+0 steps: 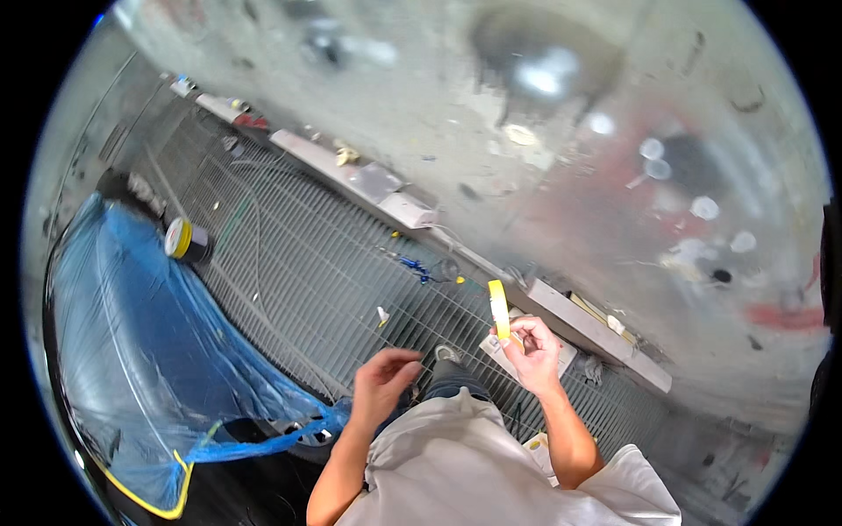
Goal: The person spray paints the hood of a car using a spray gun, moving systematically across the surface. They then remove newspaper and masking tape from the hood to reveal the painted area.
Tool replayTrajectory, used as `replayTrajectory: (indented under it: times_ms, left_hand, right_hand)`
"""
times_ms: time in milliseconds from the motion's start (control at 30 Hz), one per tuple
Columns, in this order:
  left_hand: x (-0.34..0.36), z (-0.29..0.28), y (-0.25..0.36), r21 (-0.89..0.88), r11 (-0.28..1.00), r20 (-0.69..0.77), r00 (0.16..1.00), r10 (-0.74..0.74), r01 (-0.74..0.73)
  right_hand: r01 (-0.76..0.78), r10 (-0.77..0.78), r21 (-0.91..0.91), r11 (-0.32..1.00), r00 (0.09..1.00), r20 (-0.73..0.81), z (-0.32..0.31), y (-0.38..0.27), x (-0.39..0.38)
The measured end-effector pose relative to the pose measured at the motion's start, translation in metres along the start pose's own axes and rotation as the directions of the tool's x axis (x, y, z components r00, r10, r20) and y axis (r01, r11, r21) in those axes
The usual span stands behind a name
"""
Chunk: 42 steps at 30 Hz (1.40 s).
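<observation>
A roll of yellow masking tape (498,305) stands up on edge from my right hand (531,349), whose thumb and fingers are shut on its lower end. My left hand (382,384) hovers in front of my body, apart from the tape. Its fingers are loosely bent and slightly blurred, and I see nothing in them. On my left, a blue plastic sheet (167,324) covers a dark, glossy body, with a strip of yellow tape (145,501) along its near edge. A flat pale piece (559,352) lies below and behind my right hand.
A metal floor grating (307,237) runs under my feet, with small scraps and a blue object (415,266) on it. A paint-stained wall (570,158) rises ahead, above a ledge (329,169) bearing litter. A yellow-rimmed container (181,238) is beside the sheet.
</observation>
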<state>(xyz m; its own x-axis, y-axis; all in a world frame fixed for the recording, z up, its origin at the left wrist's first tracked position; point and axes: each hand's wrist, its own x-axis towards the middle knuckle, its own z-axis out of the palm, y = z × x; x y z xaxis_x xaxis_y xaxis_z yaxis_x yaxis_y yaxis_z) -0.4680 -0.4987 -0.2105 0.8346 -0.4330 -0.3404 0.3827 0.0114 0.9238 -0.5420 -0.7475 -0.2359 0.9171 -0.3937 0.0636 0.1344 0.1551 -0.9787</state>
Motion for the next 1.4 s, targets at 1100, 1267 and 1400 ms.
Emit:
replayTrajectory:
  times_ms: [1100,1267,1400]
  left_hand:
    - [-0.146,-0.295,0.074,0.564,0.823,-0.719,0.534,0.445,0.074]
    - [-0.181,-0.335,0.058,0.421,0.901,-0.862,0.356,0.361,0.106]
    - [-0.196,-0.373,0.045,0.384,0.912,-0.918,0.165,0.360,0.143]
  right_hand:
    - [0.470,-0.169,0.124,0.874,0.053,0.984,0.478,0.043,0.033]
    - [0.491,-0.163,0.222,0.842,-0.162,0.973,0.562,0.056,0.007]
    - [0.487,-0.101,0.306,0.818,-0.402,0.910,0.642,0.064,-0.004]
